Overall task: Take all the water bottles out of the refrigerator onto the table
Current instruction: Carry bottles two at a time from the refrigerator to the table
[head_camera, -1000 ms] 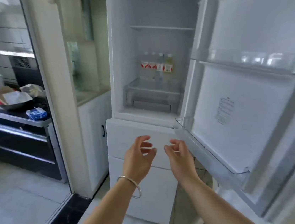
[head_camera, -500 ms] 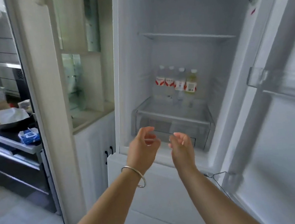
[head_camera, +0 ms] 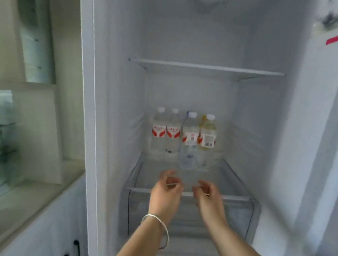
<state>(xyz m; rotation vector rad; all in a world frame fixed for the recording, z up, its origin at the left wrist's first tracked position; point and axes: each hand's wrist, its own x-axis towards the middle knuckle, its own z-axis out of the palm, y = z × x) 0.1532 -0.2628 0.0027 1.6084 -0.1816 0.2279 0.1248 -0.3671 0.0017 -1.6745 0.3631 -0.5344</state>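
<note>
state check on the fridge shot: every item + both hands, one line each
Fridge: door open.
Four bottles: upright, capped, in a row on the lower shelf, untouched.
Upper shelf: bare.
Drawer: closed.
Left hand: fingers loosely curled, holding nothing.
Right hand: the same.

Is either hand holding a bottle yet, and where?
No. The left hand and right hand are empty, fingers loosely curled, short of the bottles on the shelf.

Both forearms extended forward and up, roughly parallel, hands close together but apart. Left hand [head_camera: 165,194]: fingers loosely curled, nothing held; bangle [head_camera: 158,229] on wrist. Right hand [head_camera: 208,195]: fingers likewise loosely curled, nothing held, back of hand toward camera.
</note>
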